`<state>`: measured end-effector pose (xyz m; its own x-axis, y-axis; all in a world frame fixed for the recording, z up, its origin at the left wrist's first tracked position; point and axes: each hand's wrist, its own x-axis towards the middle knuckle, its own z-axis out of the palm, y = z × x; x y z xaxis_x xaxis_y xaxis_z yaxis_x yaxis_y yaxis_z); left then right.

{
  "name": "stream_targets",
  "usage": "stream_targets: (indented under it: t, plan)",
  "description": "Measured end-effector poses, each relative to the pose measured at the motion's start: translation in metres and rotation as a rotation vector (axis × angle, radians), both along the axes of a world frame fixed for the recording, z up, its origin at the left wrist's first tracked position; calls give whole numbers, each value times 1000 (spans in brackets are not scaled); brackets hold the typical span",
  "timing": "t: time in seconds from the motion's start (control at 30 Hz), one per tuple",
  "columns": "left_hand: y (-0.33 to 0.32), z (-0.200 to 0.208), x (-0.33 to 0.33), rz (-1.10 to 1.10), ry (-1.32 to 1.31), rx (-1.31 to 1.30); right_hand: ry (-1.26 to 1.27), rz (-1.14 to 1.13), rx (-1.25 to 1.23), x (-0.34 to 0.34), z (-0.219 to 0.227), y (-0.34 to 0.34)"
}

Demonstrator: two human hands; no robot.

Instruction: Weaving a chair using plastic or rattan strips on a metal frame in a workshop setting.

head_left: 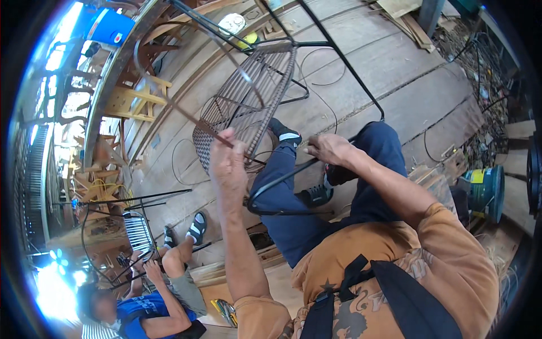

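Observation:
A chair with a black metal frame point(350, 68) lies tipped across my legs, its brown panel point(243, 96) woven from thin strips. My left hand point(228, 164) is closed around a flat brown weaving strip point(186, 113), which loops up and away to the far left and bends back over the woven panel. To the right, my right hand point(333, 150) has its fingers curled in beside a black tube of the frame, above my knees. What those fingers hold, if anything, is too small to make out.
Loose thin strands curl on the plank floor point(389, 73). At lower left a co-worker in a blue shirt point(149, 308) handles another black chair frame point(138, 231). Pliers-like tools point(226, 312) lie nearby. A green bucket point(486, 194) stands right, a wooden stool point(135, 101) left.

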<state>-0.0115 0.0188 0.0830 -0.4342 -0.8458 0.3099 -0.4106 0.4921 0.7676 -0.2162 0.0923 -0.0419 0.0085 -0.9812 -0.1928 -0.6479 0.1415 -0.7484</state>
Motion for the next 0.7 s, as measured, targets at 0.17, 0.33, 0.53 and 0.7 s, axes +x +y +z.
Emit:
stream_targets:
  t: [0.17,0.33,0.53,0.7]
  plan:
    - [-28,-1,15,33,160,33,-359,-128,-456,39,59,-16]
    - [-36,-3,20,16,124,-69,-667,-155,-528,91,72,-52]
    - [-29,9,15,-69,12,-170,-981,-122,-531,113,61,-66]
    - [-34,0,25,-191,-100,-331,-715,-288,-478,120,81,-48]
